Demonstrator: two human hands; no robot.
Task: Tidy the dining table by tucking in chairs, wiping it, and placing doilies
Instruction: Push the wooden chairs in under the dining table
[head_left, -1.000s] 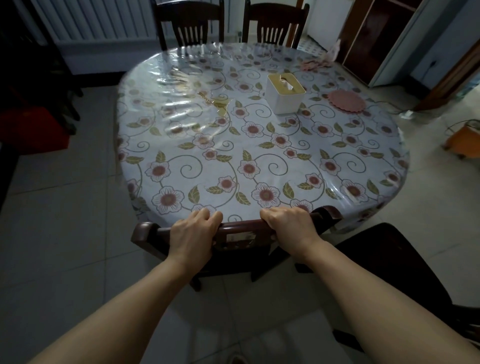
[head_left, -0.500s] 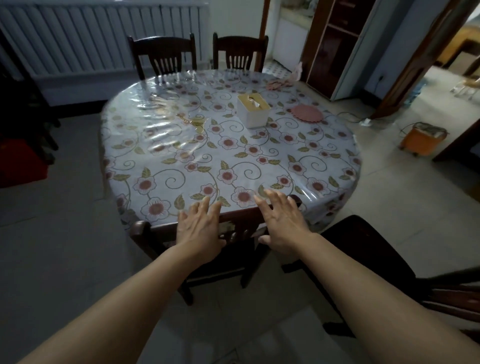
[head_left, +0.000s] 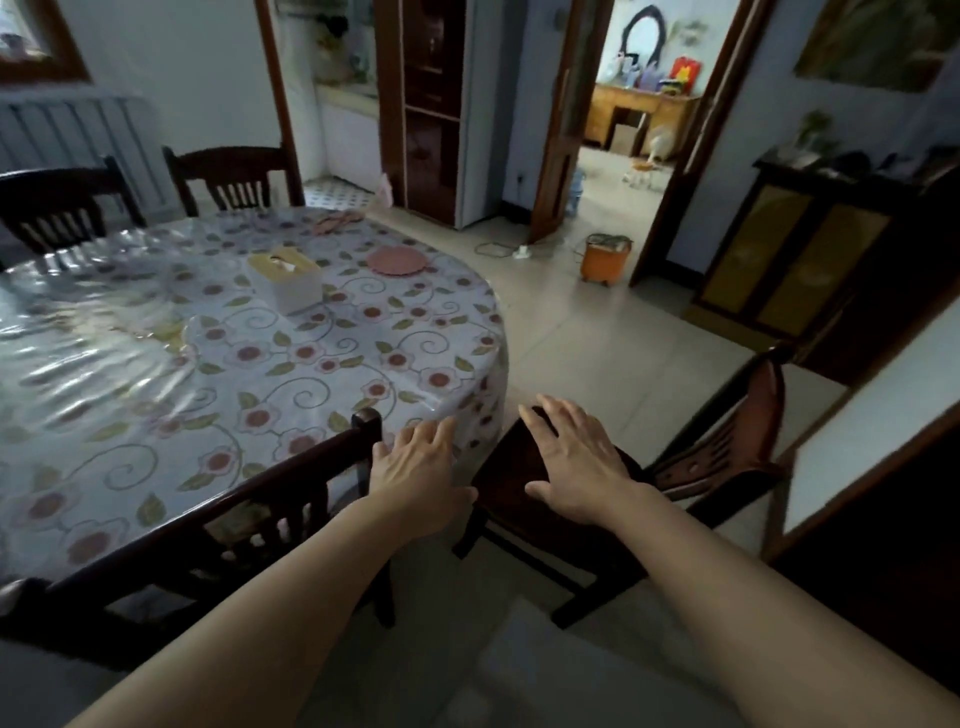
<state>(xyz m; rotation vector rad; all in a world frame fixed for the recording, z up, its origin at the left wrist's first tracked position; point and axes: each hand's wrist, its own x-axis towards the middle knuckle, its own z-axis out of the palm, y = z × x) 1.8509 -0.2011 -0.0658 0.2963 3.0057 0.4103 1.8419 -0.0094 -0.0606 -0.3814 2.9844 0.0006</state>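
Both hands empty, fingers spread: left hand (head_left: 418, 470) centre frame beside the tucked chair (head_left: 291, 499); right hand (head_left: 576, 460) over the untucked chair (head_left: 613, 483), lower right, positioned to grasp it. Doily (head_left: 396, 259) lies upper centre on table (head_left: 156, 364).

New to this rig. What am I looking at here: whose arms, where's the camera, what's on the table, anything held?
There is no machine here: a person wears one wide-angle camera on the head, looking forward and down, so the two bare arms are the wearer's own. The left hand and right hand are both spread open, with nothing in their grip. The right hand is over the seat of a dark chair that stands out from the table; whether it touches the seat is unclear. A second chair is tucked against the near edge of the table. On the flowered, plastic-covered top lie a tissue box and a round pink doily.
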